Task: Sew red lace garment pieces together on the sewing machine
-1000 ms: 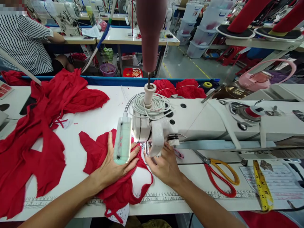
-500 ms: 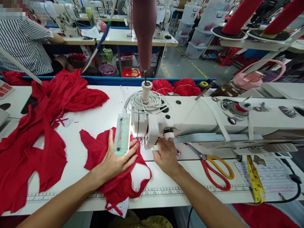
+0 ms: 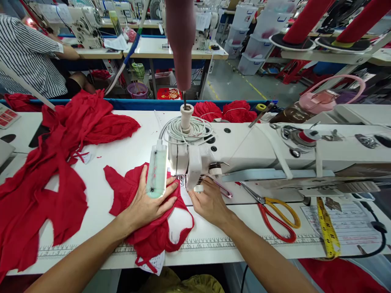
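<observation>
1. Left hand: palm down on the red garment, fingers spread wide, tips near the presser foot.
2. Right hand: at the machine head, fingers curled in, tips partly hidden. Can't tell if it grips anything.
3. Garment: flat-ish and creased on the white table, left of and on the near side of the head. Strap loop lies toward the right. White tag pokes over the near table edge.
4. Lamp: pale green, hangs over the garment, overlapping the left hand in view.
5. Pink tool: just right of the right hand.
6. Scissors: right of the right hand, one red handle, one yellow, blades pointing far left.
7. Tape measure: right of the scissors, across the left part of a written sheet.
8. Red pile: left side of table, well apart from the garment.
9. Red bundles: far side, behind the machine.
10. Person in striped top: far left, other table.
</observation>
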Action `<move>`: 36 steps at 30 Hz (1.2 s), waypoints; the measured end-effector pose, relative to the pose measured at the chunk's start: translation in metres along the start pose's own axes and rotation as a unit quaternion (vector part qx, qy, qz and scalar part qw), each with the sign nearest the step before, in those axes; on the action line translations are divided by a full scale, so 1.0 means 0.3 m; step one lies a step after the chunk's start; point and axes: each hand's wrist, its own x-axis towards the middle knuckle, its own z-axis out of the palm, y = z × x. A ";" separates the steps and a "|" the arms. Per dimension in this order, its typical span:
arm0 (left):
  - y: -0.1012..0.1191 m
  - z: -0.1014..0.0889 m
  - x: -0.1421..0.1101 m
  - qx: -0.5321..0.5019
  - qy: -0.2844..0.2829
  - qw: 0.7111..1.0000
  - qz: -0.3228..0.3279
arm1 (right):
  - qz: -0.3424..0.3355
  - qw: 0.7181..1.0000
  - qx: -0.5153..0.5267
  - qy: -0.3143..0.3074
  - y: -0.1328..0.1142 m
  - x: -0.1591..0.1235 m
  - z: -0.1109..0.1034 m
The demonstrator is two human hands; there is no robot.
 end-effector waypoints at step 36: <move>0.131 -0.061 -0.036 0.183 0.044 0.981 0.047 | -0.142 0.987 0.057 -0.058 -0.081 -0.073 -0.075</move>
